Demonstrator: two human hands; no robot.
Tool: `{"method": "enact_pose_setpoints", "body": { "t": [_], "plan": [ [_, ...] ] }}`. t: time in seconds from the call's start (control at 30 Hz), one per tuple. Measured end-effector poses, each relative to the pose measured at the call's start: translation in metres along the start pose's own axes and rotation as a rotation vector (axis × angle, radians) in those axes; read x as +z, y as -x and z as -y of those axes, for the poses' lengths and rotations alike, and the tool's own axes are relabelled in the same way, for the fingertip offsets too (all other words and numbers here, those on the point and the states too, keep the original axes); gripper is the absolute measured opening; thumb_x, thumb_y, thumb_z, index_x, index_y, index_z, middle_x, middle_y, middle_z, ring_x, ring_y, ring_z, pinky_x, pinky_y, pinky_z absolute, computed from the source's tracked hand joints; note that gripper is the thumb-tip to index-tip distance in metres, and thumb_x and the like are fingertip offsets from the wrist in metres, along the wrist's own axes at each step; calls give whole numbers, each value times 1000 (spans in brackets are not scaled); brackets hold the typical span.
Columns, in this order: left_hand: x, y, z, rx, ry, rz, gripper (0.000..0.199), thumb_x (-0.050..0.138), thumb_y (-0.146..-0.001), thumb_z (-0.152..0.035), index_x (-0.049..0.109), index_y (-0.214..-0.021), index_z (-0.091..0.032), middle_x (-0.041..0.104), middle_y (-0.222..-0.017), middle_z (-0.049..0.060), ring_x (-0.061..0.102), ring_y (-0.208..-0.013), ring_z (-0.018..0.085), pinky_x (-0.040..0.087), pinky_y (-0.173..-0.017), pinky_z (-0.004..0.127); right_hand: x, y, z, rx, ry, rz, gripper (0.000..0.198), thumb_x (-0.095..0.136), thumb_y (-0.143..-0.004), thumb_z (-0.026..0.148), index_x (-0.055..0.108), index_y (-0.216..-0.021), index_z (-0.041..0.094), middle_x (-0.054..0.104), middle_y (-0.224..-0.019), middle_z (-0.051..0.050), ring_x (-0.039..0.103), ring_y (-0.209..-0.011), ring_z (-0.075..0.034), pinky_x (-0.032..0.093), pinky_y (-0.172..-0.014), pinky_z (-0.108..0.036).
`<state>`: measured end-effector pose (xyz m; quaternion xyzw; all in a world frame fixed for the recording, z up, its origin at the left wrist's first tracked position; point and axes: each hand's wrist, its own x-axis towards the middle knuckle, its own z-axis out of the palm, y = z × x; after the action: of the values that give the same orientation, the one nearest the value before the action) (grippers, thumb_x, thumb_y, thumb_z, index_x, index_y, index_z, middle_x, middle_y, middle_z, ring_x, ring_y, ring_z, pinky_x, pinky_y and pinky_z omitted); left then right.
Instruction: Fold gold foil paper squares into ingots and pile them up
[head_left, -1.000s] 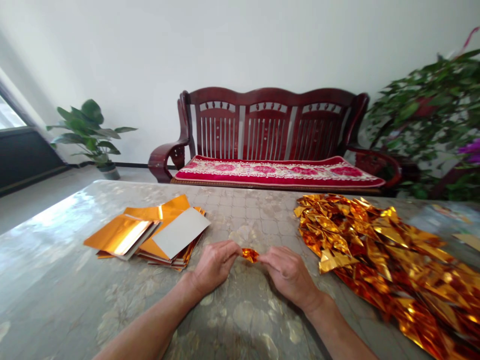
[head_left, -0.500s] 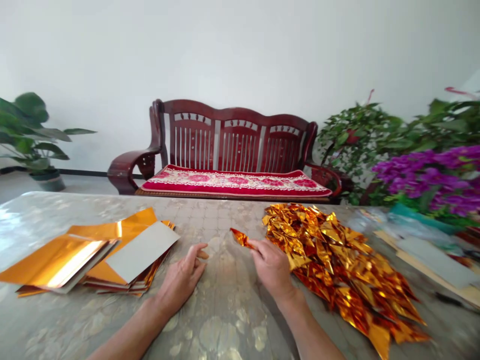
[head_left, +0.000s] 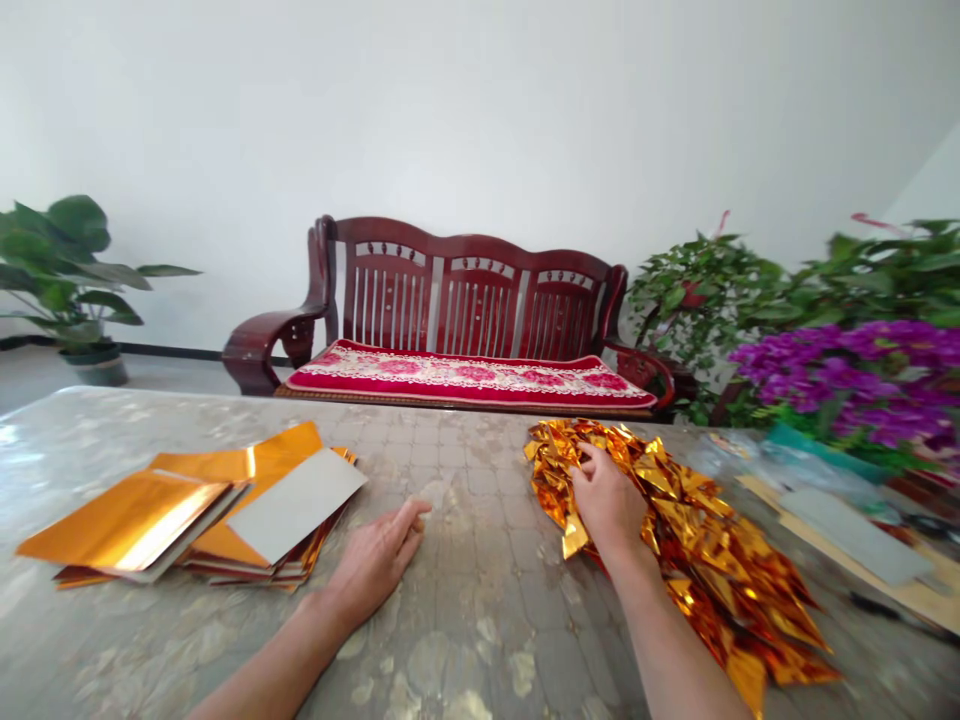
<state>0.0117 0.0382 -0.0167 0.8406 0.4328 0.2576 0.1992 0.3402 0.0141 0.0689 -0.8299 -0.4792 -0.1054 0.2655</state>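
Note:
My right hand point(head_left: 611, 500) is over the far left part of a heap of folded gold foil paper pieces point(head_left: 720, 560). Its thumb and finger look slightly apart at the tips, and no separate piece stands out between them against the foil. On the bare tabletop, my left hand point(head_left: 379, 555) rests on its side, fingers loosely bent and holding nothing. Left of it lies a stack of flat gold foil sheets point(head_left: 120, 515), with a pale grey sheet point(head_left: 298, 505) on top, near side up.
The table point(head_left: 450, 640) has a patterned, shiny cover. Right of the heap lie grey and tan cards point(head_left: 855, 535), clear plastic point(head_left: 795, 470) and a dark slim object point(head_left: 874, 605). Purple flowers point(head_left: 847, 380) stand behind them. A wooden bench point(head_left: 472, 300) and a potted plant point(head_left: 94, 362) are beyond.
My right hand has moved right and away from me, from the table's middle onto the heap; the folded foil piece it held no longer shows apart. My left hand has barely moved.

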Motion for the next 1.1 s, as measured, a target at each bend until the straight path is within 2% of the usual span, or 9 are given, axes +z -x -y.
{"method": "enact_pose_setpoints", "body": {
  "t": [0.17,0.27,0.47,0.67,0.83,0.97,1.1],
  "plan": [
    [-2,0,-2,6,-26,9,22,42,-96,-24,55,-113,-26,69,-100,2,65,-94,19,47,-81,28,-5,-16,-18,63,142,32,38,51,-90,32,62,-126,28,75,-100,-6,69,-88,-24,43,-65,-31],
    [-4,0,-3,35,-41,20,18,43,-96,-25,59,-103,-26,69,-100,2,64,-95,19,46,-82,29,-10,-20,-26,67,156,23,37,49,-90,32,63,-124,27,75,-101,-7,69,-88,-25,43,-65,-32],
    [-7,-1,-7,80,-75,28,20,42,-98,-25,61,-94,-24,66,-94,2,63,-91,18,45,-81,27,-28,-15,-37,87,166,14,39,50,-90,34,62,-127,30,74,-103,-5,69,-87,-25,44,-65,-32],
    [-7,-1,-8,113,-97,28,25,41,-99,-24,62,-86,-22,64,-89,2,62,-87,16,44,-78,24,-27,-17,-45,9,266,49,39,47,-92,32,61,-129,28,73,-110,-7,69,-91,-26,47,-70,-34],
    [-5,0,-8,121,-115,20,24,41,-99,-24,61,-86,-22,63,-89,2,61,-87,16,43,-77,24,-26,-19,-51,-61,311,134,40,53,-90,32,62,-128,27,73,-110,-8,68,-94,-26,48,-74,-35],
    [-7,0,-10,126,-134,19,24,41,-99,-24,62,-86,-22,64,-90,2,62,-88,17,44,-78,25,-33,-7,-43,-62,258,65,37,50,-90,29,64,-125,28,73,-107,-6,69,-88,-23,46,-68,-31],
    [-7,2,-15,128,-184,-4,22,41,-99,-22,63,-94,-23,67,-93,2,63,-91,18,45,-79,27,-25,18,-13,-223,99,40,31,51,-89,29,68,-115,28,73,-108,-2,69,-87,-21,45,-66,-29]
  ]
}}
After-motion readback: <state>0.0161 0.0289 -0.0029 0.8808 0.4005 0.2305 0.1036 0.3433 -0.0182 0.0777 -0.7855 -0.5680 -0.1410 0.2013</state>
